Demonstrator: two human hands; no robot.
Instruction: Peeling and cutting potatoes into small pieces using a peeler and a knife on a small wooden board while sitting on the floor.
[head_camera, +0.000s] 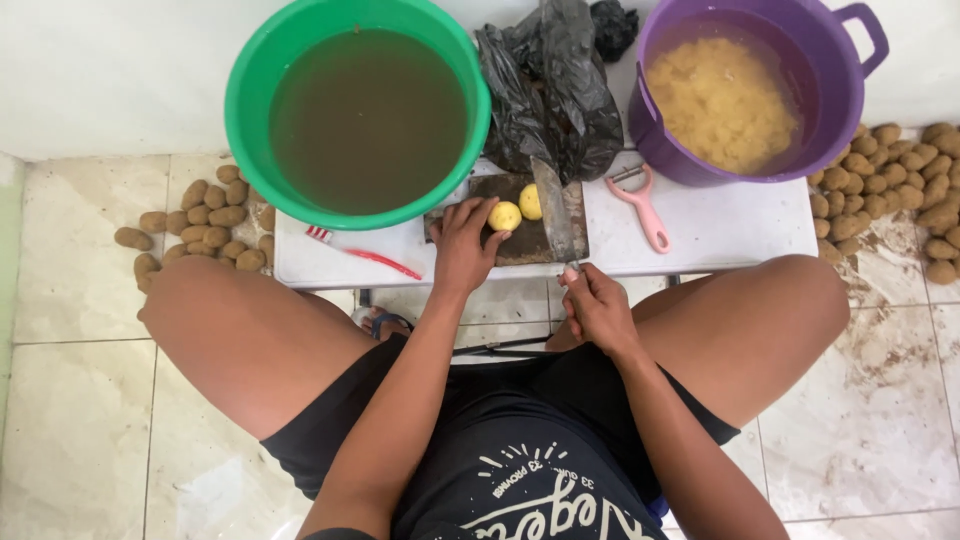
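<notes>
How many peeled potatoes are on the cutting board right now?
2. One peeled potato sits under the left hand fingertips; the other lies just beside it, against the knife blade. The hand may hide more.

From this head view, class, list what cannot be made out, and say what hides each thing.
- Bottom of the green tub: murky water hides it.
- Knife handle: the right hand covers it.
- Dark cutting board: partly hidden by the left hand, blade and potato halves.
- Purple tub: rim cut off by the top edge.
</notes>
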